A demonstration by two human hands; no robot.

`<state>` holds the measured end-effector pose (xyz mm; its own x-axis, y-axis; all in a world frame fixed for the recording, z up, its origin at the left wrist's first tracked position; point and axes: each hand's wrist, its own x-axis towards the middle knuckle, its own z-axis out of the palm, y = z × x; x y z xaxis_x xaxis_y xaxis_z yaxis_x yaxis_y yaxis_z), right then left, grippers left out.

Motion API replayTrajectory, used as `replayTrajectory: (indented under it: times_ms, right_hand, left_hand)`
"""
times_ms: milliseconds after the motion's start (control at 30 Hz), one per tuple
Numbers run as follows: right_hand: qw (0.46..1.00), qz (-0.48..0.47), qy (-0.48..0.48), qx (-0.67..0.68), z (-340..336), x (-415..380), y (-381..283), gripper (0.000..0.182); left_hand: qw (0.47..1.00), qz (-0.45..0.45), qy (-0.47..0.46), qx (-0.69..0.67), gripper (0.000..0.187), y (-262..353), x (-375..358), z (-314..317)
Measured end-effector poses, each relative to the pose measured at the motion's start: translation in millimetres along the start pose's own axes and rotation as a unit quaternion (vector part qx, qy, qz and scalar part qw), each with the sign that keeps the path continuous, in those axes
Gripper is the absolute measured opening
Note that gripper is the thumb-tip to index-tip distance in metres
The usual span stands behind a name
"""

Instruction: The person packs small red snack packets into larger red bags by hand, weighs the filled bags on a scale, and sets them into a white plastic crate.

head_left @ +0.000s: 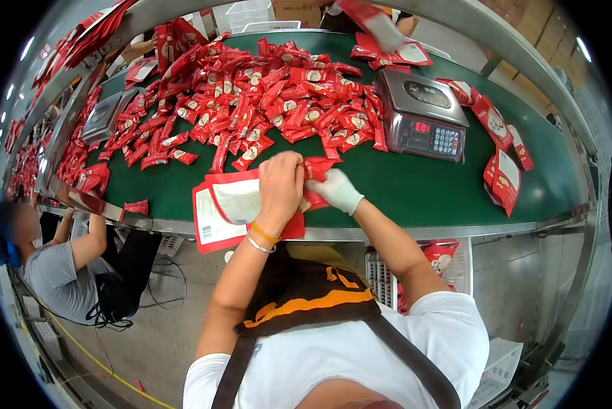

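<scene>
Nearest the lens: white T-shirt and a dark apron with orange trim, both forearms reaching forward to the front edge of the green desk [401,184].

Left hand [281,185]: bare, yellow band and thin bracelet at the wrist. Fingers curled down over the mouth of a large red pouch [214,215], gripping its top edge. Pouch lies flat at the desk's front edge, pale back panel facing up, lower corner overhanging the edge.

Right hand [336,191]: white glove, closed around a small red sachet [317,168] held right at the pouch mouth, touching the left hand's fingers.

Beyond the hands: big loose heap of red sachets [251,102] spread across the middle and far side of the desk, most showing a round pale picture. 1 stray sachet [136,206] lies alone near the left front edge.

Right of the heap: digital scale [422,114], steel platter, red lit display, keypad facing the person. Filled red pouches [502,176] lie to the scale's right, well apart from the hands.

Left, below desk level: another person in a grey shirt [54,273], arm raised to the desk edge.
</scene>
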<state>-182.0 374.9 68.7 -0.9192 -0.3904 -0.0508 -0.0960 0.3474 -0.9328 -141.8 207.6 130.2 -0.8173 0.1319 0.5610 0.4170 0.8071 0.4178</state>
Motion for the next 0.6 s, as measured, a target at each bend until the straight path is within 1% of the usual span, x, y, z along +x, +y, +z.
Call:
replayTrajectory:
  times_ms: [33,67,100,133,167,200,233,267,300,367,400,433,467,500,567,600]
  right_hand:
    - [0.998,-0.029,0.06,-0.024,-9.7,-0.1,-8.2,0.031]
    - [0.995,-0.025,0.091,0.025,-33.2,-6.4,-15.7,0.031]
    - [0.979,-0.076,0.178,0.065,-50.0,-0.5,-3.7,0.032]
    - [0.966,0.054,0.245,-0.062,-84.8,16.0,31.9,0.035]
    - [0.935,0.06,0.348,-0.04,-105.2,1.3,-4.5,0.033]
    - [0.911,-0.018,0.365,0.193,-141.2,22.6,46.7,0.028]
    - [0.886,-0.033,0.434,0.163,-164.4,14.8,31.4,0.026]
    - [0.847,-0.082,0.454,0.262,-188.4,19.8,40.5,0.031]
    - [0.798,-0.13,0.468,0.358,-216.8,30.2,54.8,0.04]
    - [0.766,-0.054,0.6,0.226,-277.6,45.6,89.9,0.043]
    - [0.799,0.109,0.591,0.026,-322.0,49.9,116.1,0.047]
    - [0.777,0.263,0.543,-0.178,-358.0,50.4,142.1,0.052]
    - [0.782,0.161,0.597,0.075,-371.0,49.1,165.5,0.054]
    - [0.727,0.048,0.604,0.323,-378.6,46.5,179.0,0.058]
    - [0.745,0.113,0.611,0.242,-387.1,16.1,164.5,0.067]
    - [0.737,0.108,0.606,0.279,-386.6,4.9,157.9,0.075]
  left_hand:
    - [0.992,0.042,0.11,-0.052,0.016,3.8,-0.4,-3.2]
    - [0.993,0.048,0.105,-0.034,0.024,6.0,-5.6,-11.6]
    - [0.992,0.044,0.109,-0.047,0.028,3.8,-10.8,-16.7]
    - [0.992,0.038,0.102,-0.059,0.027,-3.7,-21.2,-15.3]
    - [0.992,0.032,0.098,-0.07,0.027,-13.9,-33.6,-9.6]
    - [0.992,0.031,0.101,-0.07,0.027,-23.5,-47.1,-3.4]
    - [0.996,-0.009,0.052,-0.069,0.028,-33.0,-64.4,4.7]
    - [0.996,-0.051,0.003,-0.069,0.029,-41.4,-81.5,14.3]
    - [0.996,-0.055,0.005,-0.071,0.029,-50.0,-96.3,25.4]
    - [0.996,-0.081,-0.018,-0.019,0.033,-66.0,-123.2,48.7]
    - [0.996,-0.081,-0.015,0.014,0.035,-71.6,-133.4,59.2]
    - [0.996,-0.086,-0.014,0.012,0.035,-69.5,-134.2,59.4]
    - [0.996,-0.081,-0.009,0.034,0.036,-65.9,-133.1,58.6]
    - [0.996,-0.075,-0.006,0.055,0.036,-64.1,-132.4,59.0]
    - [0.995,-0.086,-0.002,0.051,0.036,-66.9,-134.1,62.5]
    - [0.995,-0.09,0.001,0.05,0.035,-69.9,-134.3,63.7]
